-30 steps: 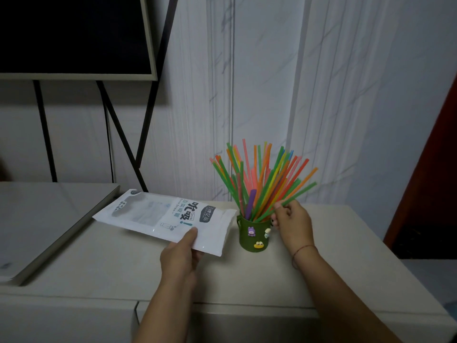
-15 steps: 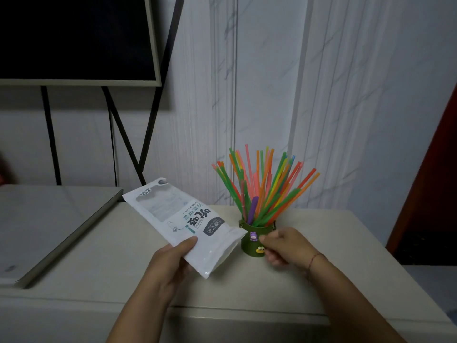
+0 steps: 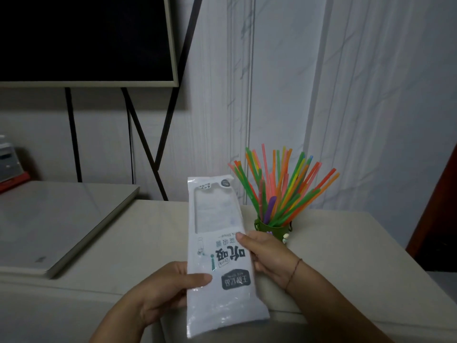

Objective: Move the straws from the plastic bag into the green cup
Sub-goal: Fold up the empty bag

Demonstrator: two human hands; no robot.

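The person holds the bag (image 3: 217,246) up in front of them with both hands, clear of the table (image 3: 346,243). The left hand (image 3: 158,295) pinches its lower left edge, thumb flat on the printed face and fingers behind. The right hand (image 3: 269,256) grips the right edge halfway up, thumb on the front, the rest curled round the back.

The bag's long axis runs almost straight away from the person, with the far end tipped up and reaching about as high as the lower straw tips. The cup (image 3: 272,227) stands just beyond and to the right of that far half, close behind the right hand. That makes the right hand the nearer one by a good margin, while the left is well off on the other side of the bag. The straws (image 3: 284,186) fan out of the cup in a loose spray, leaning mostly right.

Through the clear window at the far end I see no colour, so I would guess the bag is empty and the job is as good as done. The printed near half is opaque, though, and anything lying there would not show. I cannot tell which end is open. The right hand covers the cup's lower front, so only its rim and a bit of its wall show. The bag's near end is blurred at the bottom of the view.
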